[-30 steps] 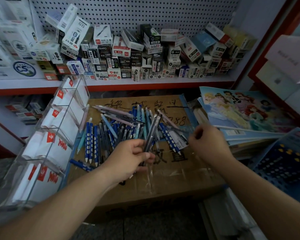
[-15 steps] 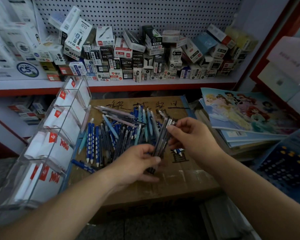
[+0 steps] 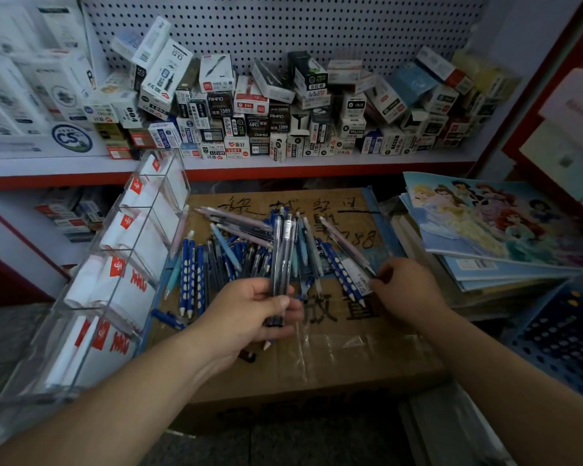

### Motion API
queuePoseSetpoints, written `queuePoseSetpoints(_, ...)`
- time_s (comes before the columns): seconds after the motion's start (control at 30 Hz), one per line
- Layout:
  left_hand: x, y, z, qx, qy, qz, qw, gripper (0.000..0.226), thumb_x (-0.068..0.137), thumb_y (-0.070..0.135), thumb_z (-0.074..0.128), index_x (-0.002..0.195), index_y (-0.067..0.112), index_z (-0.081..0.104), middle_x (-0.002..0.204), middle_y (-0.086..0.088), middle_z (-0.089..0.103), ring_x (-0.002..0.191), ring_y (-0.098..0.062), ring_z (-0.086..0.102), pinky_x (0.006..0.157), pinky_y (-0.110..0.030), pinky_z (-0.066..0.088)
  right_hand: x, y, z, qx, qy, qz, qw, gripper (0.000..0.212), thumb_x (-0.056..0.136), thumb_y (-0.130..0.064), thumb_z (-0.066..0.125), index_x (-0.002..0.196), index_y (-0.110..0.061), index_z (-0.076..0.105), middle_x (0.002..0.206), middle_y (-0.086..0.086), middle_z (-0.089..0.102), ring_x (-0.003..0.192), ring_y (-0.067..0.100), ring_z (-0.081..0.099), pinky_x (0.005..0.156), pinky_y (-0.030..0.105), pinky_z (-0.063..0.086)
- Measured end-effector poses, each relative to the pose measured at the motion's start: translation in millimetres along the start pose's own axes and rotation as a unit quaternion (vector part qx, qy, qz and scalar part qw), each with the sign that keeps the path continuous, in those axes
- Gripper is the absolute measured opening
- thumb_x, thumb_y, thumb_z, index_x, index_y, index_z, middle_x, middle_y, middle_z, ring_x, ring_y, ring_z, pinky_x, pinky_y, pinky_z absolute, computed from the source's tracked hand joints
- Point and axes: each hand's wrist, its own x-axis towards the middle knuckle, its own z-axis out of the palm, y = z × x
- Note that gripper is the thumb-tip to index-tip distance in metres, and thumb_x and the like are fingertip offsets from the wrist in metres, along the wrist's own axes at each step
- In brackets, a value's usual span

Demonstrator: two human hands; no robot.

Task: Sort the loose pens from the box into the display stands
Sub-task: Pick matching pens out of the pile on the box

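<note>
Nearest us our left hand (image 3: 249, 317) clamps its fingers (image 3: 278, 300) round a bundle of dark pens (image 3: 281, 260) pointing up the frame, while our right hand (image 3: 408, 290), nearer the pale pen (image 3: 345, 245), has curled fingers at its near end where it slants up-left over the pile (image 3: 229, 260) on the box (image 3: 334, 351); whether they have it pinched we cannot tell.

I saw a brown cardboard box (image 3: 334, 361) with black writing on top. A messy pile of loose pens (image 3: 191, 274) lay right on it.
</note>
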Motion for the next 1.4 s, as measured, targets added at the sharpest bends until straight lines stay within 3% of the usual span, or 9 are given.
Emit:
queuePoseSetpoints(0.17,-1,0,-1,0.005,0.01,0.0,1.0,0.017,0.101,0.001,0.055,0.112,0.005,0.067,0.102,-0.013,0.077,0.097,-0.025,0.076,0.078,-0.036,0.063,-5,0,-10,0.077,0.062,-0.013,0.995,0.005,0.095,-0.026,0.066,0.092,-0.023,0.063,0.086,-0.004,0.065,0.076,0.012,0.061,0.065,0.035,0.056)
queuePoseSetpoints(0.27,-1,0,-3,0.01,0.019,0.003,1.0,0.017,0.101,0.003,0.055,0.113,0.007,0.067,0.101,-0.01,0.078,0.097,-0.022,0.076,0.08,-0.037,0.063,-15,-14,-28,0.192,0.116,-0.04,0.974,0.005,0.098,-0.027,0.062,0.094,-0.024,0.06,0.087,-0.004,0.064,0.077,0.013,0.062,0.059,0.03,0.05)
queuePoseSetpoints(0.47,-4,5,-4,0.013,0.036,0.01,0.999,0.016,0.104,0.01,0.054,0.115,0.012,0.066,0.098,-0.003,0.079,0.093,-0.015,0.076,0.086,-0.037,0.062,-36,-50,-60,0.324,0.181,-0.138,0.918,0.007,0.102,-0.03,0.057,0.097,-0.025,0.06,0.085,0.001,0.068,0.074,0.022,0.067,0.067,0.049,0.059)
queuePoseSetpoints(0.67,-11,6,-2,-0.003,0.015,-0.008,1.0,0.017,0.103,0.009,0.055,0.115,0.009,0.067,0.106,-0.007,0.078,0.103,-0.018,0.073,0.085,-0.042,0.062,-45,-71,-46,0.301,0.055,-0.168,0.937,0.009,0.103,-0.024,0.055,0.102,-0.029,0.062,0.081,-0.002,0.067,0.065,0.01,0.065,0.058,0.026,0.057)
queuePoseSetpoints(0.83,-19,2,3,0.001,-0.085,-0.039,0.996,0.024,0.1,0.004,0.056,0.121,0.011,0.065,0.107,-0.011,0.077,0.103,-0.023,0.074,0.082,-0.043,0.062,-43,-87,-21,0.331,-0.01,-0.175,0.927,0.009,0.101,-0.018,0.061,0.099,-0.023,0.068,0.075,0.001,0.07,0.065,0.015,0.069,0.059,0.031,0.061)
queuePoseSetpoints(1.1,-18,-4,-13,0.016,-0.06,-0.026,0.998,0.03,0.094,-0.005,0.061,0.122,0.007,0.064,0.102,-0.014,0.077,0.096,-0.027,0.076,0.079,-0.041,0.063,-35,-93,-5,0.388,-0.068,-0.142,0.908,0.022,0.097,-0.018,0.068,0.119,-0.014,0.066,0.08,0.008,0.073,0.068,0.022,0.073,0.062,0.037,0.063)
queuePoseSetpoints(1.17,-16,-5,-17,0.009,-0.027,-0.017,0.999,0.031,0.093,-0.005,0.064,0.123,0.003,0.062,0.1,-0.014,0.077,0.092,-0.026,0.076,0.076,-0.038,0.063,-31,-87,-1,0.346,-0.037,-0.113,0.931,0.014,0.095,-0.023,0.07,0.108,-0.018,0.067,0.082,0.005,0.072,0.065,0.019,0.071,0.057,0.032,0.061)
queuePoseSetpoints(1.27,-16,-5,-21,-0.014,0.017,-0.005,1.0,0.029,0.093,-0.005,0.065,0.119,0.008,0.063,0.098,-0.012,0.078,0.09,-0.025,0.076,0.073,-0.036,0.064,-24,-75,7,0.132,0.008,-0.093,0.987,0.017,0.091,-0.034,0.074,0.086,-0.022,0.063,0.078,-0.002,0.067,0.066,0.015,0.066,0.056,0.03,0.057)
queuePoseSetpoints(1.4,-17,-2,-22,-0.036,0.051,0.002,0.998,0.07,0.092,-0.003,0.066,0.153,0.005,0.034,0.106,-0.012,0.076,0.094,-0.024,0.076,0.08,-0.043,0.063,-21,-70,19,0.044,-0.023,-0.068,0.996,0.026,0.086,-0.038,0.079,0.083,-0.02,0.061,0.079,-0.003,0.064,0.068,0.01,0.061,0.053,0.024,0.049)
